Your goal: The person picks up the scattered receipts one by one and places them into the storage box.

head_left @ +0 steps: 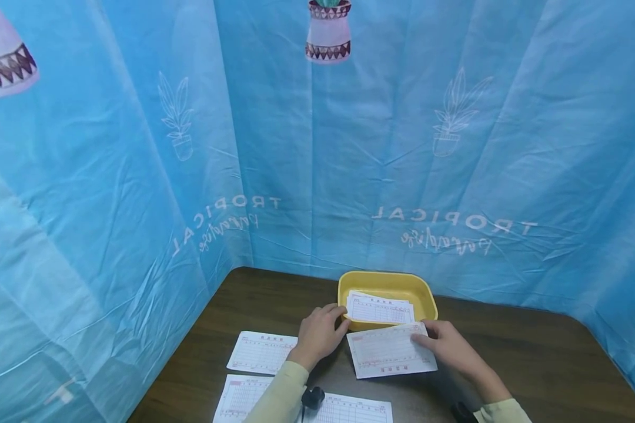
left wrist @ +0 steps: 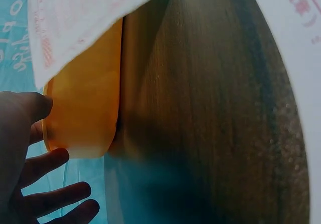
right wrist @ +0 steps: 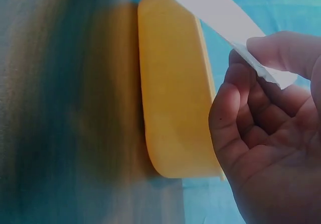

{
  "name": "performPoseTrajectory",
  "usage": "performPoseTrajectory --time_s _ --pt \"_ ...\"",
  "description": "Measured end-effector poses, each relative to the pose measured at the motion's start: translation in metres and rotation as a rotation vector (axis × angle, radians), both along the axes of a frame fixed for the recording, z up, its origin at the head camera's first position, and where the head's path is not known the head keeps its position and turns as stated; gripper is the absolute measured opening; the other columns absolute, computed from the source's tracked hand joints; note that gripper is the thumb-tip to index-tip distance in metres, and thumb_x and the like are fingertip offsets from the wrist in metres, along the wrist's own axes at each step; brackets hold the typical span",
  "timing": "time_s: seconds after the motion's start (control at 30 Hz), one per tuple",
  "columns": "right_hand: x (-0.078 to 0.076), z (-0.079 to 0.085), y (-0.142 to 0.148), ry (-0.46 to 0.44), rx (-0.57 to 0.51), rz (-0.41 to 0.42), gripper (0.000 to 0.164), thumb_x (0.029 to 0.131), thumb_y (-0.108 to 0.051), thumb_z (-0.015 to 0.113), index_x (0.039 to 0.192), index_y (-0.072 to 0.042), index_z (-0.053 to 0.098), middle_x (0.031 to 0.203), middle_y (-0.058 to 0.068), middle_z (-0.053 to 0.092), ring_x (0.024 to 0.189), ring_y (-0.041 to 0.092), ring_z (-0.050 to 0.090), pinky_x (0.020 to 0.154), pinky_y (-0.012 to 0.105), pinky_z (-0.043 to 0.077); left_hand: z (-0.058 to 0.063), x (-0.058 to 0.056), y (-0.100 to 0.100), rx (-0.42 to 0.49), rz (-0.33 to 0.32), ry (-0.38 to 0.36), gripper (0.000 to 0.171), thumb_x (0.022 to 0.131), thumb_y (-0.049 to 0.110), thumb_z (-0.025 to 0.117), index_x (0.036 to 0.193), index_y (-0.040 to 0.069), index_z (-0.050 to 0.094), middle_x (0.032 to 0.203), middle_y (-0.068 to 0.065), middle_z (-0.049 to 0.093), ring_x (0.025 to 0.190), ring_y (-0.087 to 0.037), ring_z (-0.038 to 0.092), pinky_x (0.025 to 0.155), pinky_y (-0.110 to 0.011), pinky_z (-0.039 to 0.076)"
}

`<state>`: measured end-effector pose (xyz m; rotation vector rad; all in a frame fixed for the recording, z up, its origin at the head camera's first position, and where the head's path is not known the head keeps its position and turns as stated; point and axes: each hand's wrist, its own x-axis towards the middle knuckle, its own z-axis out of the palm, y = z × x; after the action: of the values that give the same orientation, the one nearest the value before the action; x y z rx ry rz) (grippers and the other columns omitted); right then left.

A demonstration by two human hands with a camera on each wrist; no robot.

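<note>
A yellow plastic tray [head_left: 425, 294] stands near the back edge of the table, with several printed paper forms [head_left: 378, 308] lying in it. My left hand [head_left: 320, 332] is at the tray's front left corner. In the left wrist view, its thumb and index finger pinch the tray rim while the other fingers spread apart. My right hand [head_left: 450, 346] holds a printed form [head_left: 386, 351] by its right edge, thumb on top, just in front of the tray. In the right wrist view, that form's edge is between thumb and curled fingers.
On the dark wooden table [head_left: 534, 364], one form [head_left: 261, 352] lies left of my left hand. More forms [head_left: 349, 408] lie near the front, partly covered by my left sleeve. A blue printed curtain [head_left: 349, 147] surrounds the table behind and at the sides.
</note>
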<state>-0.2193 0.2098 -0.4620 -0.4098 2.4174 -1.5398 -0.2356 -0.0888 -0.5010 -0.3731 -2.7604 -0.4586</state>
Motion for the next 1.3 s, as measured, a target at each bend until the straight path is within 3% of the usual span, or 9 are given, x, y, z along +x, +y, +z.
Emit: performPoseTrajectory --time_s 0.1,0.43,0.83,1.3 --pt "-0.001 0.002 0.002 -0.042 -0.029 -0.049 0.037 0.093 -0.025 0.065 0.117 0.004 0.061 0.092 0.012 0.069 0.077 0.028 0.067 0.065 0.038 0.055 0.0 0.0 0.0 -0.005 -0.001 0.006 0.036 0.094 0.046 0.057 0.122 0.024 0.066 0.127 0.001 0.061 0.106 -0.02 0.061 0.08 -0.04 0.053" --pt "-0.009 0.005 0.006 -0.058 -0.042 -0.213 0.047 0.09 -0.031 0.068 0.121 0.003 0.059 0.094 0.011 0.069 0.078 0.028 0.067 0.068 0.037 0.055 -0.001 -0.001 0.001 0.004 0.003 0.015 0.036 0.094 0.046 0.057 0.121 0.024 0.067 0.126 0.001 0.061 0.104 -0.02 0.061 0.079 -0.039 0.054" --pt "-0.02 0.012 0.01 -0.032 -0.052 -0.265 0.046 0.092 -0.03 0.066 0.123 0.003 0.058 0.098 0.012 0.069 0.08 0.027 0.068 0.069 0.036 0.055 0.001 0.0 0.0 -0.004 -0.001 0.012 0.036 0.094 0.046 0.057 0.121 0.024 0.067 0.127 0.0 0.061 0.104 -0.02 0.061 0.08 -0.039 0.053" --pt "-0.031 0.019 0.01 -0.014 -0.069 -0.269 0.05 0.093 -0.035 0.064 0.126 0.002 0.056 0.102 0.013 0.068 0.083 0.027 0.068 0.071 0.034 0.055 0.001 0.0 0.0 -0.012 -0.003 0.011 0.036 0.094 0.046 0.057 0.121 0.024 0.066 0.126 0.001 0.061 0.106 -0.019 0.06 0.082 -0.039 0.053"
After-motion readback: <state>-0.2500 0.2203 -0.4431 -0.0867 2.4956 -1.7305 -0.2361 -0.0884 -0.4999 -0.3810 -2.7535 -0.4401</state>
